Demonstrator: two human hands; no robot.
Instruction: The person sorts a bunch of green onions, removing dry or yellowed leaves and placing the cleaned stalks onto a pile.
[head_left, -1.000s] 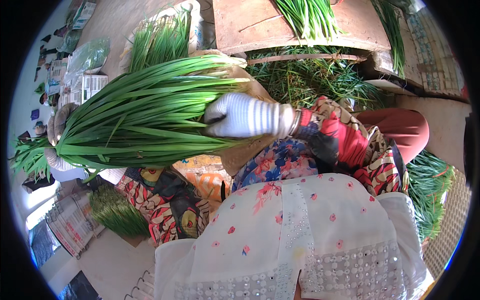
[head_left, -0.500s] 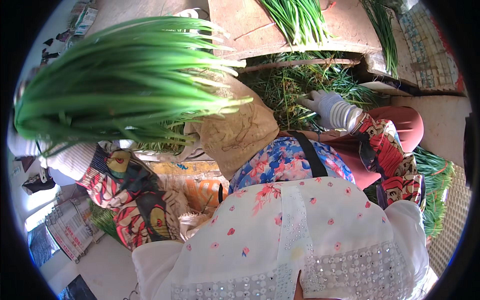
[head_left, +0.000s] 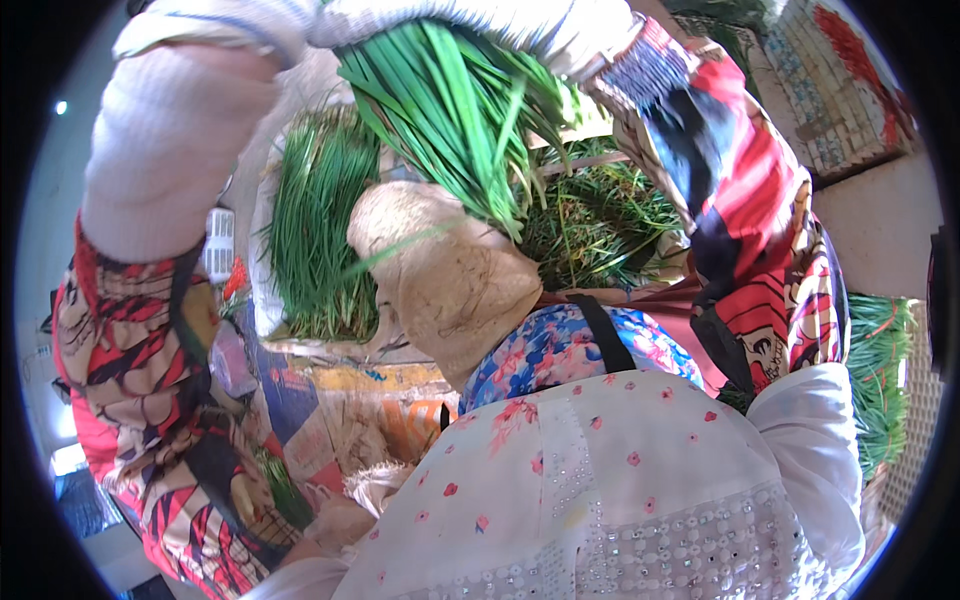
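A bunch of long, flat green garlic chives spreads beneath my two hands, its lower leaves reaching the brown cloth over my knee. My left hand, in a white knit glove, is at the upper left, partly cut off by the picture's edge. Reaching across from the right, my right hand is also gloved in white; its wrist crosses over the bunch and it comes close to the left hand. The fingers of both hands are hidden or out of the picture, so their grip does not show.
A thick layer of garlic chives lies on a pale sheet to the left. Loose trimmings are heaped beyond my lap. Tied green bundles stand at the far right, beside a woven surface. A patterned carton is at lower left.
The bunch has swung from the left toward the middle, its leaves now pointing downward. My left hand has moved up; my right hand has left the trimmings and come up beside it.
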